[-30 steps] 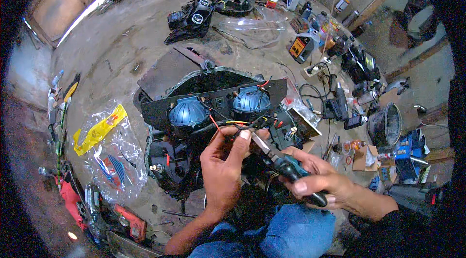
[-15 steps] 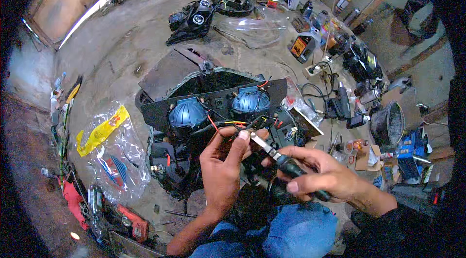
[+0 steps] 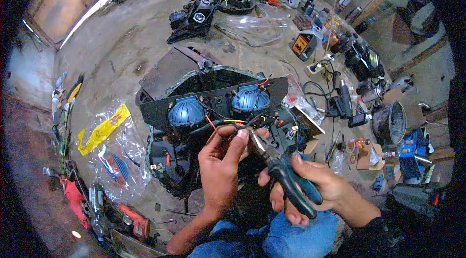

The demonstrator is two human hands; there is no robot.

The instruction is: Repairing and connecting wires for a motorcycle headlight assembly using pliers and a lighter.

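My left hand [image 3: 219, 173] is closed, its thumb and fingers pinching thin dark wires [image 3: 250, 123] in front of a black lamp panel [image 3: 281, 90]. My right hand [image 3: 325, 175] holds long-nosed pliers [image 3: 286, 178] by their dark handles. The handles stand somewhat apart, and the jaw tips reach the wires beside my left thumb; whether they grip a wire is hard to see. Two blue domed lamp backs [image 3: 187, 112] are set in the panel, with red, yellow and black wires running from them. The panel rests across a larger black plastic housing [image 3: 177, 163].
Left of the housing lies a clear plastic bag [image 3: 128, 170] with a yellow strip [image 3: 102, 132]. A red power tool [image 3: 136, 224] is at lower left. Rightward are a glue gun-like black tool [image 3: 345, 100], a bucket [image 3: 390, 121] and several bottles. Another black lamp unit [image 3: 194, 19] sits farther off.
My right hand has turned and loosened its fingers, so the pliers' handles now spread and show more fully. My left hand keeps its pinch on the wires, almost unmoved.
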